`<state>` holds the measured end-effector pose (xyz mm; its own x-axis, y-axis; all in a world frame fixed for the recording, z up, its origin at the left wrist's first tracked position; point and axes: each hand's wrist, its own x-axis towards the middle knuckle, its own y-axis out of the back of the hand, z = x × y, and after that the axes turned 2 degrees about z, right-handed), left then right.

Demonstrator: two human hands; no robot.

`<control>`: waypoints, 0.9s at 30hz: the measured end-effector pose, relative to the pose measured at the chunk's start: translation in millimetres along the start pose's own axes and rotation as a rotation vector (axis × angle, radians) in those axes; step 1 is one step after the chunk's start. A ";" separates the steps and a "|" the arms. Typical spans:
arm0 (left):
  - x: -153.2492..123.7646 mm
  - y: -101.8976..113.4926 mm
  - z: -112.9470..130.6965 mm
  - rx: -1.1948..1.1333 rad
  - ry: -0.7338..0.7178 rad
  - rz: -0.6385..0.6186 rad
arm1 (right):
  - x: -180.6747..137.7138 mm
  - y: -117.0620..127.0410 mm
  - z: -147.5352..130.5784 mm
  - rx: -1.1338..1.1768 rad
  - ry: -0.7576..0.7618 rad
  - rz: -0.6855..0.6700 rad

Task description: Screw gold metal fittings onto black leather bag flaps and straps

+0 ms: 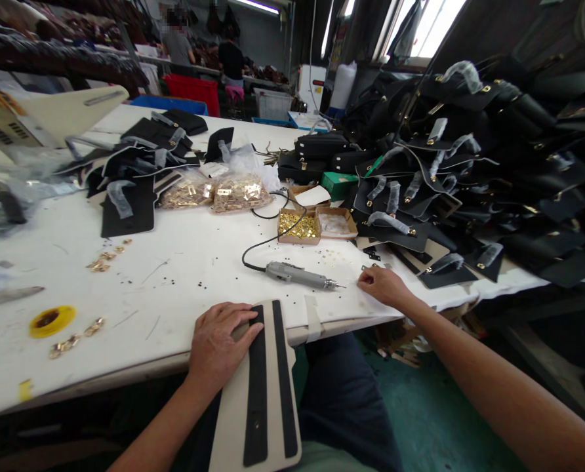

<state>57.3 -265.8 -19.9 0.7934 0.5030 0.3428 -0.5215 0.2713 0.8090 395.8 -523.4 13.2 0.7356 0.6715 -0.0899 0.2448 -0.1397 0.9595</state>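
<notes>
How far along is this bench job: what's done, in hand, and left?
Looks done: black pieces piled right carry gold fittings. In hand: left hand presses the cream panel; right hand picks at the table beside the screwdriver. Left, probably: the hardware box is full.

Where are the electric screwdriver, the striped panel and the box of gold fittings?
electric screwdriver (300,275): head view, middle of its grey body.
striped panel (257,393): head view, on its left black stripe.
box of gold fittings (297,240): head view, on its front cardboard wall.
</notes>
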 end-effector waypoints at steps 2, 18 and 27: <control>0.0 0.2 0.1 -0.001 0.000 -0.004 | 0.8 3.7 -2.4 0.023 0.004 -0.005; -0.8 0.7 1.2 -0.015 -0.001 0.013 | 61.4 14.3 -37.7 0.155 0.038 0.062; -2.1 -0.2 0.0 -0.012 -0.008 0.030 | 98.1 -1.6 -56.3 -0.182 0.190 0.185</control>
<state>55.7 -266.8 -20.8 0.7798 0.5047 0.3704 -0.5488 0.2665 0.7923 432.1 -416.3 17.9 0.6217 0.7731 0.1257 -0.0121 -0.1510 0.9885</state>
